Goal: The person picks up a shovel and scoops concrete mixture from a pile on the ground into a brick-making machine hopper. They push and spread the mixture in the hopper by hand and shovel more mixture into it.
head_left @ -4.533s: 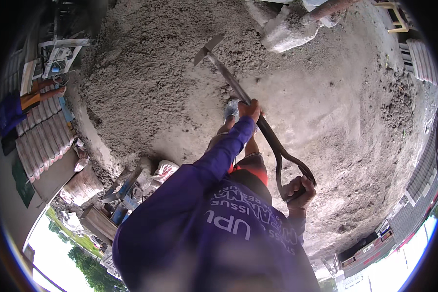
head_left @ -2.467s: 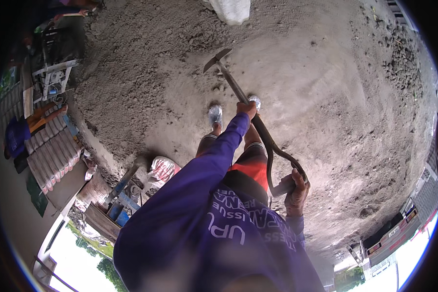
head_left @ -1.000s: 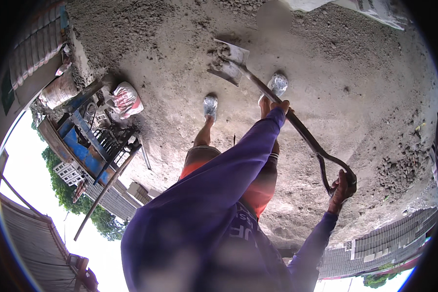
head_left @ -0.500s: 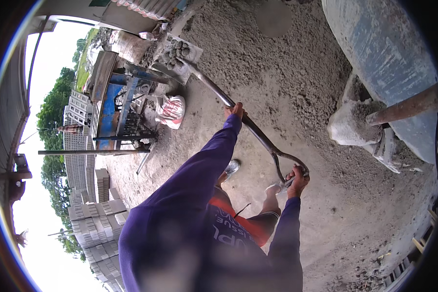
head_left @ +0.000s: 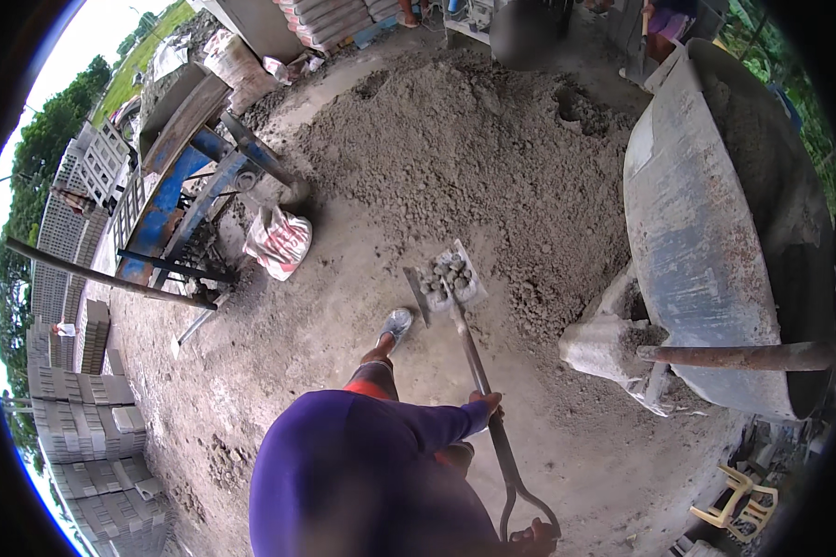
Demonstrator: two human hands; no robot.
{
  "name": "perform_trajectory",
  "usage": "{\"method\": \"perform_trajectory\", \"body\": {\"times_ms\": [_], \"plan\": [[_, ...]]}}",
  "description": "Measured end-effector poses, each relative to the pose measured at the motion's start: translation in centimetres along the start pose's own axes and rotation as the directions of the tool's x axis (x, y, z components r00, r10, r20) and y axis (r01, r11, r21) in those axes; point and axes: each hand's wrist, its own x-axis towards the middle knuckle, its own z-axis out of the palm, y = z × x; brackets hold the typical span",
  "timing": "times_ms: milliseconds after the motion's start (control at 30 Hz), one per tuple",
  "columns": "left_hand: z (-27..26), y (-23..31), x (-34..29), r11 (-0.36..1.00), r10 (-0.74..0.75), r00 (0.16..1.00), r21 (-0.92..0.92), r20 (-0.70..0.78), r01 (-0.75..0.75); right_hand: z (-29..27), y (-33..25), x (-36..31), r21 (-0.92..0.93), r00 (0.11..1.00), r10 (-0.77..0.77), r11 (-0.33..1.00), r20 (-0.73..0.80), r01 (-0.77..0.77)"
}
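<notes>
Head view shows our left hand, in a long purple sleeve, clamped around the shaft of a long grey metal shovel, while our right hand, partly cut off by the lower edge, is closed on its looped handle. Both hands are apart, the left farther out. Beyond them, the shovel's broad, flat blade carries damp grey clumps; we cannot tell whether it touches the ground. Just left of it we see our foot in a silvery plastic covering. Farther ahead of our hands spreads a rough grey mound of mix. Well to their right stands a large, worn blue-grey metal drum; ahead and left sits a crumpled red-and-white sack, near a blue-painted metal frame.
</notes>
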Motion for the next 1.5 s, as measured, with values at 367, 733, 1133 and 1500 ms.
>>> {"method": "perform_trajectory", "body": {"times_ms": [367,733,1133,1500], "plan": [[-12.0,32.4,5.5,0.974,0.226,0.974,0.001,0.023,-0.226,30.4,-12.4,-11.9,0.32,0.964,-0.197,0.938,0.179,0.133],[-31.0,76.4,-19.1,0.479,0.822,0.568,-0.475,-0.052,-0.738,52.9,-33.4,-32.5,0.614,0.068,-0.792,0.522,0.607,0.592],[-15.1,45.0,-4.1,0.902,0.326,0.927,-0.356,0.188,-0.245,45.7,-33.8,-23.8,-0.02,0.083,-0.538,0.122,0.839,0.992],[3.4,48.4,-17.0,0.79,0.586,0.533,-0.575,0.61,-0.212,36.6,-54.1,-19.6,-0.062,-0.485,-0.654,-0.629,0.58,0.775]]}}
